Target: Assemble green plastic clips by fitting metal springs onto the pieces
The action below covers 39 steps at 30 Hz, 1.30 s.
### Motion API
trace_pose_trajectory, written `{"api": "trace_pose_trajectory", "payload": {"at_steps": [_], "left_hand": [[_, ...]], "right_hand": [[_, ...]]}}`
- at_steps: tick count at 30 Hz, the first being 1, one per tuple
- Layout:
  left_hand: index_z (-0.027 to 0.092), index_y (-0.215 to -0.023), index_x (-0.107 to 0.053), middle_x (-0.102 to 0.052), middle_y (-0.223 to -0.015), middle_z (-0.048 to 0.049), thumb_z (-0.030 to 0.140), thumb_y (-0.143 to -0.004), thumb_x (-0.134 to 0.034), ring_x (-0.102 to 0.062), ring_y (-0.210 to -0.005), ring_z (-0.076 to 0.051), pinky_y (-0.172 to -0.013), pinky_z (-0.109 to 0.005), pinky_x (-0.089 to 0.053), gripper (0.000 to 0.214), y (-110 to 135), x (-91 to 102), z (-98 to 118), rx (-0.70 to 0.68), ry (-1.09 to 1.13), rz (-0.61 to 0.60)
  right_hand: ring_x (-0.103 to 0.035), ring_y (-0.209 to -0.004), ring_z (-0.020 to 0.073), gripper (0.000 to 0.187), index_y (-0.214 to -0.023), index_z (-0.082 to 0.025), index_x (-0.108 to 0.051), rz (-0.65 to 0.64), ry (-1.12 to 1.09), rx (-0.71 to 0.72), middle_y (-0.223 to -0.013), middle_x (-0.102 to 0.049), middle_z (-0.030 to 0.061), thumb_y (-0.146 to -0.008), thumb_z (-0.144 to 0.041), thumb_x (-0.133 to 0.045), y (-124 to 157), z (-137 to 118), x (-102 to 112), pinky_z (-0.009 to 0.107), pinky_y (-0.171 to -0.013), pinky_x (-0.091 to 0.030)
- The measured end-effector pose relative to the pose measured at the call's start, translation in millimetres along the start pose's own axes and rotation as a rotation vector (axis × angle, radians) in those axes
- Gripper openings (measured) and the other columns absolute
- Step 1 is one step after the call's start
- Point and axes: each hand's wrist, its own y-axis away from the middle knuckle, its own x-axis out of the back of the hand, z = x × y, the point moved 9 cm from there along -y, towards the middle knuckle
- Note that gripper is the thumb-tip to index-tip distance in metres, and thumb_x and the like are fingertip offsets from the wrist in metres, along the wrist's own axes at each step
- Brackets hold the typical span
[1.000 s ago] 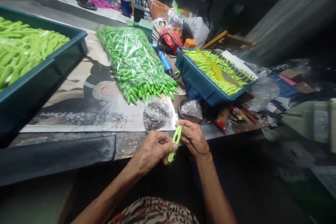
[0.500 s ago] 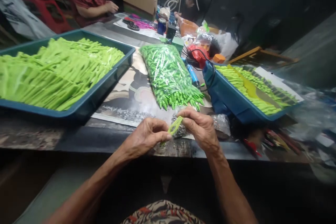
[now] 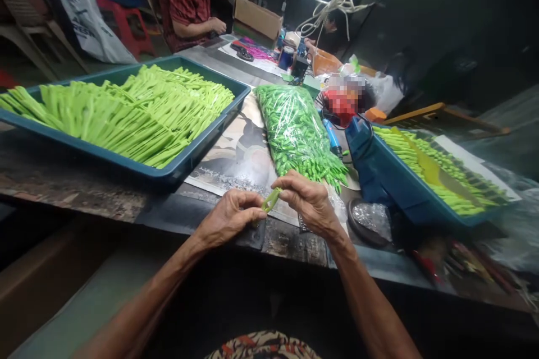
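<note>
Between my two hands is a small light-green looped strip [image 3: 272, 200], with a gap through its middle. My left hand [image 3: 231, 214] pinches its lower left end between thumb and fingers. At its upper right end, the thumb and forefinger of my right hand [image 3: 306, 202] are closed on it. Just beyond my hands lies a clear plastic bag [image 3: 295, 129] full of small green pointed pieces, some spilling from its near end. To the left, a blue tray [image 3: 168, 171] holds many flat light-green strips [image 3: 126, 112].
On the right stands a blue bin [image 3: 362, 148] with green strips and a yellow divider. A blue-handled tool [image 3: 332, 137] lies beside the bag. A small clear bag [image 3: 370, 219] rests near the table edge. Across the table sits a person in a red striped shirt [image 3: 185, 3].
The camera view has turned left, so the table things sit further right. Both hands still hold the green strip, which now looks narrower and more covered by the fingers.
</note>
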Motion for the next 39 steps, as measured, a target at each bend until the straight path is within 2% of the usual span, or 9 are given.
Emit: {"api": "trace_pose_trajectory", "payload": {"at_steps": [5, 9, 15, 23, 26, 29, 32, 36, 39], "left_hand": [[0.013, -0.067, -0.058, -0.046, -0.058, 0.0039, 0.024, -0.073, -0.053, -0.039, -0.057, -0.009, -0.053, -0.02, -0.031, 0.013, -0.5, 1.1, -13.0, 0.041, 0.023, -0.004], [0.014, -0.064, -0.056, -0.044, -0.059, 0.0042, 0.024, -0.072, -0.053, -0.038, -0.057, -0.009, -0.053, -0.019, -0.031, 0.013, -0.4, 2.1, -13.9, 0.031, 0.021, -0.002], [0.015, -0.064, -0.056, -0.046, -0.058, 0.0049, 0.023, -0.072, -0.053, -0.04, -0.056, -0.009, -0.053, -0.019, -0.031, 0.012, 0.2, 1.7, -13.7, 0.046, 0.009, 0.001], [0.018, -0.072, -0.061, -0.053, -0.065, 0.0029, 0.034, -0.077, -0.054, -0.046, -0.064, -0.012, -0.058, -0.019, -0.036, 0.018, 1.4, 0.9, -10.5, 0.076, -0.129, -0.043], [0.022, -0.086, -0.063, -0.061, -0.079, 0.0009, 0.036, -0.077, -0.054, -0.054, -0.076, -0.016, -0.068, -0.02, -0.042, 0.019, 3.5, -6.7, -3.8, 0.063, -0.116, -0.053], [0.024, -0.1, -0.061, -0.064, -0.097, -0.0011, 0.04, -0.076, -0.055, -0.057, -0.091, -0.02, -0.08, -0.023, -0.044, 0.029, 5.8, -18.2, -6.5, 0.07, -0.041, 0.016], [0.023, -0.101, -0.06, -0.066, -0.101, -0.0024, 0.043, -0.073, -0.057, -0.058, -0.096, -0.022, -0.079, -0.024, -0.047, 0.034, 6.5, -35.3, -17.2, 0.091, -0.027, 0.09], [0.024, -0.095, -0.061, -0.068, -0.093, -0.0021, 0.042, -0.076, -0.054, -0.062, -0.084, -0.02, -0.071, -0.022, -0.049, 0.027, 4.3, -59.8, -19.6, 0.054, -0.089, 0.145], [0.025, -0.091, -0.06, -0.069, -0.083, -0.0012, 0.037, -0.08, -0.049, -0.063, -0.071, -0.017, -0.065, -0.021, -0.049, 0.02, 1.8, -75.3, -9.0, -0.067, -0.143, 0.178]], "right_hand": [[-0.047, -0.071, 0.0127, 0.012, -0.089, -0.017, -0.059, -0.026, 0.032, 0.061, -0.073, -0.047, 0.0008, -0.087, -0.022, -0.049, -2.7, -1.3, -7.3, 0.024, -0.064, -0.036], [-0.047, -0.071, 0.0124, 0.011, -0.09, -0.017, -0.059, -0.035, 0.026, 0.069, -0.075, -0.047, 0.0012, -0.087, -0.021, -0.048, -3.5, -2.1, -10.5, 0.024, -0.064, -0.036], [-0.044, -0.059, 0.0091, 0.014, -0.09, -0.017, -0.057, -0.071, -0.054, -0.018, -0.076, -0.046, 0.001, -0.089, -0.022, -0.044, -1.3, 4.6, -16.0, 0.022, -0.055, -0.035], [-0.044, -0.058, 0.0085, 0.012, -0.088, -0.017, -0.059, 0.049, -0.219, -0.101, -0.077, -0.047, 0.0007, -0.085, -0.022, -0.049, 7.2, 12.7, -7.5, 0.02, -0.051, -0.036], [-0.047, -0.064, 0.0106, 0.012, -0.085, -0.018, -0.06, 0.128, -0.219, -0.131, -0.076, -0.048, 0.001, -0.084, -0.022, -0.049, 16.7, 7.2, -0.6, 0.021, -0.056, -0.038], [-0.049, -0.068, 0.0122, 0.014, -0.082, -0.019, -0.061, 0.233, -0.192, -0.185, -0.073, -0.048, 0.0007, -0.083, -0.02, -0.048, 33.8, 5.1, 3.4, 0.022, -0.063, -0.039], [-0.051, -0.072, 0.0137, 0.015, -0.081, -0.019, -0.062, 0.373, -0.249, -0.287, -0.074, -0.051, 0.0015, -0.083, -0.023, -0.048, 57.9, 17.6, 3.9, 0.023, -0.067, -0.04], [-0.044, -0.05, 0.0086, 0.019, -0.08, -0.018, -0.061, 0.498, -0.43, -0.42, -0.069, -0.048, 0.0002, -0.082, -0.034, -0.051, 86.7, 43.6, 0.5, 0.021, -0.045, -0.035], [-0.035, -0.037, 0.0035, 0.024, -0.079, -0.017, -0.06, 0.494, -0.537, -0.477, -0.066, -0.044, -0.0016, -0.08, -0.04, -0.054, 98.0, 53.8, 2.2, 0.019, -0.035, -0.026]]}}
